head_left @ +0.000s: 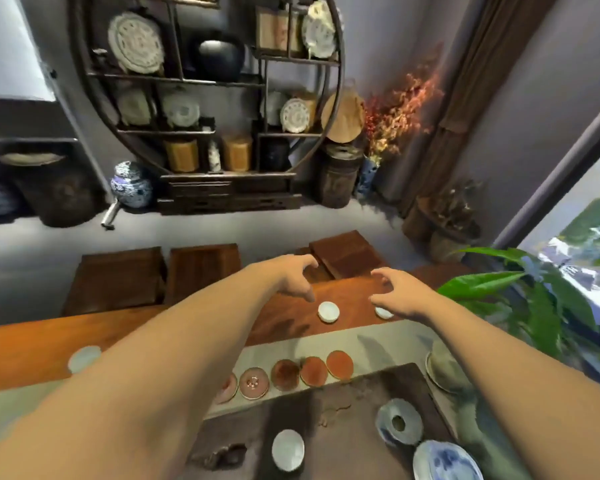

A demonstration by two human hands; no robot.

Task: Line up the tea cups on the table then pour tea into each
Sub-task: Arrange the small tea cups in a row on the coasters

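Both hands are reaching over the far side of the desk (21,344): left hand (291,275) hovering with an open, empty grip beside a white cup (328,311). Right hand (400,294) is partly covering a second cup (383,312), fingers spread; contact cannot be told.

far cup (383,312) half under right hand (400,294)
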